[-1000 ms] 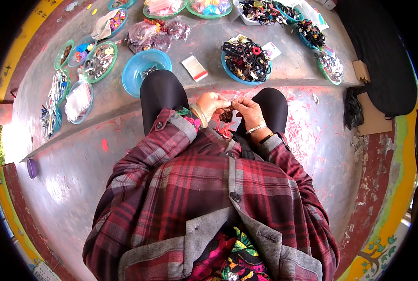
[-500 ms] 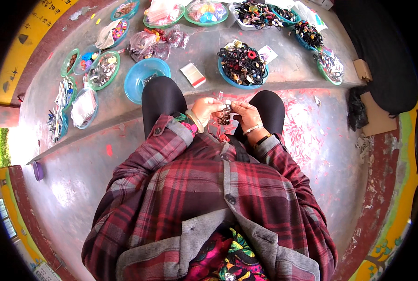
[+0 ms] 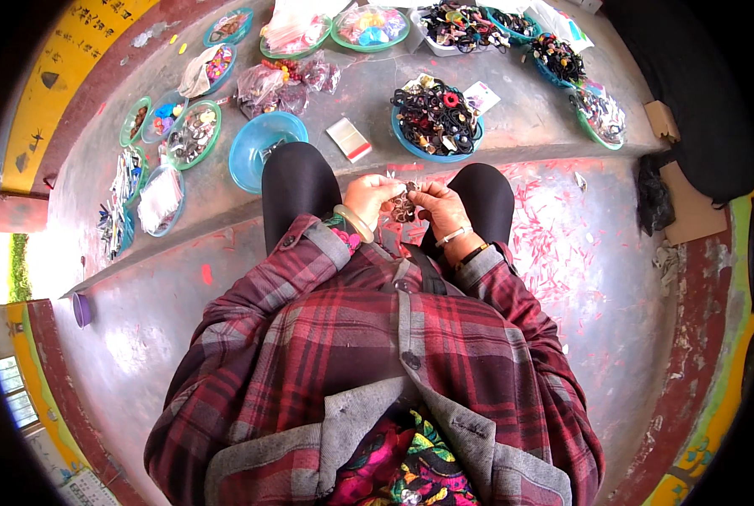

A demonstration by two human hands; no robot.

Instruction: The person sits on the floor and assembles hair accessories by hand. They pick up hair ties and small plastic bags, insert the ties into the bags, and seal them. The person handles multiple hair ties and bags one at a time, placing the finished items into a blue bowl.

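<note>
Between my knees, my left hand [image 3: 371,198] and my right hand [image 3: 438,207] meet at a small dark brown, patterned bunched piece [image 3: 403,209]. Both hands pinch its upper part with thumb and fingers, and the rest hangs below the fingertips. Its exact kind is too small to make out. Something thin and pale sticks up near the left fingertips. Ahead of my right knee stands a blue basin [image 3: 438,156] heaped with black hair ties [image 3: 438,114]. A blue bowl [image 3: 246,160] sits beyond my left knee, with a little something grey inside.
A white and red box [image 3: 348,140] lies between bowl and basin. Clear bags with dark red pieces [image 3: 267,88] lie behind. Baskets of small goods line the ledge, including a green basket [image 3: 193,135]. Red scraps [image 3: 545,232] litter the floor at right, near a black bag [image 3: 654,196].
The brown piece has turned and sits slightly higher between my fingers. My hands remain together in almost the same place. The whole view has shifted slightly.
</note>
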